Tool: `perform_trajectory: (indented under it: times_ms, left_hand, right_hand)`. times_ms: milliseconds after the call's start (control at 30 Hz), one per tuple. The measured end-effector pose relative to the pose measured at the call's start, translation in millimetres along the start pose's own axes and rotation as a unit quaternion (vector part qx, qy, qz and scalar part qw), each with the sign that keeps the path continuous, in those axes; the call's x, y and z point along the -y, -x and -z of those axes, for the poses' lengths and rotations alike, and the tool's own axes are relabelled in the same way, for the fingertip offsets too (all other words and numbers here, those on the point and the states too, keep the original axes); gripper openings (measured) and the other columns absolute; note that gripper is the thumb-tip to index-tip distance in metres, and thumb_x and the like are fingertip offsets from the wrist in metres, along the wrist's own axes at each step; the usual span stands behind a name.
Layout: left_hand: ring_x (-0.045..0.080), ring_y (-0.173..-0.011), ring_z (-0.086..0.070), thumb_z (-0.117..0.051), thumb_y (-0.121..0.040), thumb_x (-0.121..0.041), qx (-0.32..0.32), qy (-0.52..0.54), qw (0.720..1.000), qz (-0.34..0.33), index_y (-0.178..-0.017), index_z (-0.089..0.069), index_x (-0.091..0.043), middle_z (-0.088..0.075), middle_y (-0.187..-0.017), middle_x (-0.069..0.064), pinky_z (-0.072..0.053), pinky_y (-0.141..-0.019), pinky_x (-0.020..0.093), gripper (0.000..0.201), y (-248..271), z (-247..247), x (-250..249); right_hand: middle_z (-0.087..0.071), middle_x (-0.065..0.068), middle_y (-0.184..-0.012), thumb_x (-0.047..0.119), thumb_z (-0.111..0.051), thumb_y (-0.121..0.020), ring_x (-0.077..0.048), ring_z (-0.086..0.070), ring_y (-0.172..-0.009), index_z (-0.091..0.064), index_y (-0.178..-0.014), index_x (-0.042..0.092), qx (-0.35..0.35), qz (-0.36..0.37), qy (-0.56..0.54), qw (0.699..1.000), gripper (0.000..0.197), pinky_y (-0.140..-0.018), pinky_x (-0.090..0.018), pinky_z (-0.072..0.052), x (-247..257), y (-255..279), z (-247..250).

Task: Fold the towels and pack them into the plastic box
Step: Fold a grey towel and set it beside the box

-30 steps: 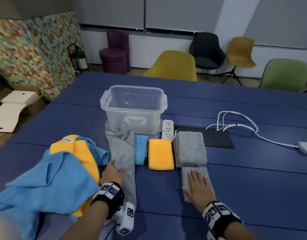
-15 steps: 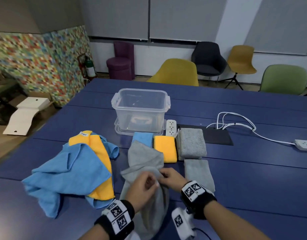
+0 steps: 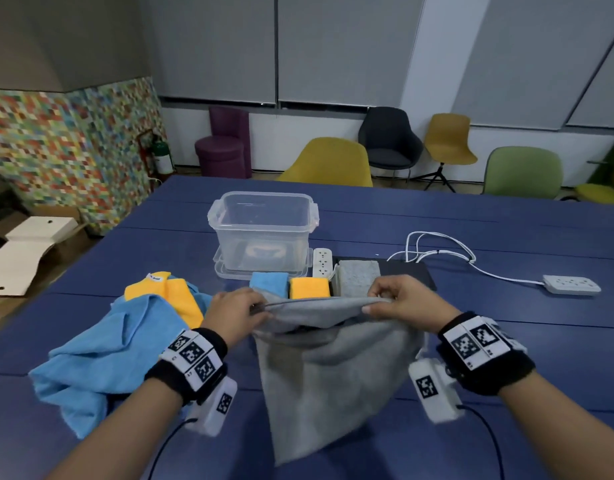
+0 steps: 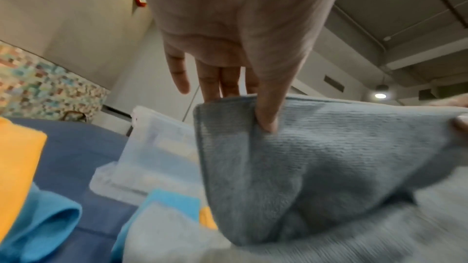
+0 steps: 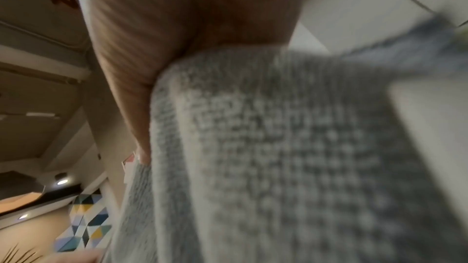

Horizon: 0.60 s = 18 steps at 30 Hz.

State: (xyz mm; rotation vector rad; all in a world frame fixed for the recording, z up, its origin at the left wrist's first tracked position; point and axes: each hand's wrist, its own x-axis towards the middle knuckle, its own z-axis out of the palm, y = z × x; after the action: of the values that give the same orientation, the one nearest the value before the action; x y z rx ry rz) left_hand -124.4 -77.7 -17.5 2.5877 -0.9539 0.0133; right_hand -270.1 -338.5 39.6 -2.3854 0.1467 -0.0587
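Observation:
Both hands hold a grey towel (image 3: 333, 375) up by its top edge above the blue table (image 3: 506, 341). My left hand (image 3: 245, 308) pinches the left corner, thumb on the cloth (image 4: 329, 157). My right hand (image 3: 385, 299) pinches the right corner; the towel (image 5: 278, 147) fills the blurred right wrist view. The rest of the towel hangs down toward me. Behind it stand the clear plastic box (image 3: 264, 226), holding no towels, and folded towels in a row: blue (image 3: 269, 282), yellow (image 3: 309, 287) and grey (image 3: 359, 275).
A loose heap of blue towel (image 3: 101, 355) and yellow towel (image 3: 174, 296) lies at the left. A white power strip (image 3: 322, 266) sits beside the box, another (image 3: 572, 288) with white cable (image 3: 437, 247) at the right. A black mat (image 3: 411, 273) lies behind the folded grey towel. Chairs stand beyond the table.
My right hand left the folded grey towel and joined the left on the loose grey towel. Both hands then lifted it off the table and spread its top edge apart.

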Motion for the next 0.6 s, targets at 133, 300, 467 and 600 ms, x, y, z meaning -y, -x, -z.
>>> perform_trajectory:
  times_ms: [133, 300, 467, 600]
  left_hand:
    - [0.03, -0.099, -0.061, -0.061, -0.086, -0.018, -0.111, 0.069, 0.989, 0.075, -0.096, -0.065, -0.013, -0.069, -0.099, 0.009, -0.044, -0.082, 0.035, 0.012, -4.8, 34.9, 5.5]
    - [0.029, -0.099, -0.06, -0.057, -0.088, -0.015, -0.215, 0.043, 0.973, 0.077, -0.098, -0.066, -0.016, -0.066, -0.102, 0.005, -0.043, -0.084, 0.038, 0.013, -6.2, 67.9, 8.7]
    - [0.031, -0.099, -0.055, -0.047, -0.093, -0.01, -0.273, 0.123, 0.951, 0.081, -0.106, -0.064, -0.014, -0.057, -0.107, 0.009, -0.044, -0.078, 0.038, 0.021, -4.1, 79.9, -0.8]
    - [0.025, -0.098, -0.053, -0.043, -0.094, -0.005, -0.339, 0.189, 0.921, 0.032, -0.105, -0.062, -0.012, -0.056, -0.108, 0.008, -0.04, -0.077, 0.03, 0.023, 5.1, 96.7, -20.6]
  right_hand:
    - [-0.044, 0.01, -0.059, 0.017, -0.073, -0.077, -0.004, -0.039, -0.055, -0.048, -0.066, 0.023, -0.034, 0.002, 0.075, 0.997, 0.028, -0.054, -0.018, -0.031, 9.0, 15.9, 30.8]
    - [-0.052, 0.0, -0.081, 0.005, -0.061, -0.084, -0.02, -0.052, -0.08, -0.06, -0.083, 0.02, -0.167, -0.009, 0.152, 0.974, 0.015, -0.068, -0.025, -0.032, 6.8, 22.3, 60.8]
    - [-0.05, -0.005, -0.093, 0.006, -0.051, -0.091, -0.028, -0.054, -0.094, -0.065, -0.1, 0.004, -0.223, -0.064, 0.185, 0.955, 0.016, -0.075, -0.025, -0.033, 8.8, 29.4, 68.3]
    - [-0.064, -0.014, -0.097, 0.021, -0.046, -0.096, -0.036, -0.059, -0.085, -0.055, -0.106, 0.011, -0.329, -0.069, 0.196, 0.921, 0.017, -0.07, -0.041, -0.048, 22.9, 47.4, 68.3]
